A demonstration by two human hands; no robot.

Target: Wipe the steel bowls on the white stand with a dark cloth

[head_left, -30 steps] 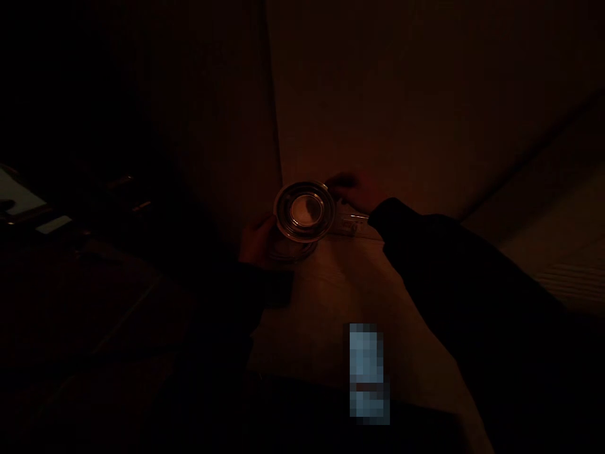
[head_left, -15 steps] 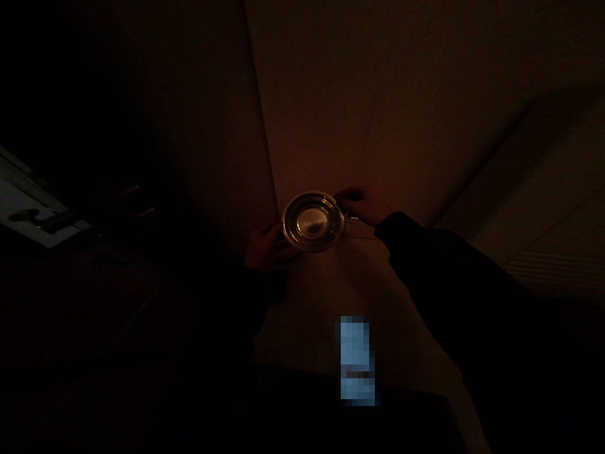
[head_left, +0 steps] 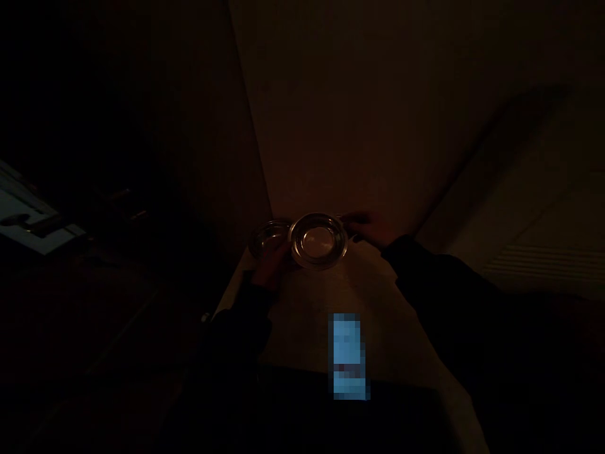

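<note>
A round, shiny metal dish [head_left: 319,242] with a wide rim and flat bottom faces up between my hands. My left hand [head_left: 271,265] has its fingers against the dish's left edge, closed on the rim as far as the dark shows. At the opposite edge is my right hand [head_left: 368,228], its fingers bent around the upper right rim. A small pale glint shows beside those fingers; its source cannot be made out. A second shiny round dish [head_left: 265,238] stands behind my left hand, partly covered by it and by the first dish.
The narrow light tabletop [head_left: 307,315] runs up to a wall [head_left: 340,126]. Nearer me glows a bright, pixelated upright rectangle [head_left: 347,353]. Far left, a pale lit panel with a dark handle-like shape [head_left: 42,221] shows. Most of the room is very dark.
The metal dish has come down and slightly right in view, with both hands. The second dish, mostly hidden before, now shows at the left. The view has shifted a little.
</note>
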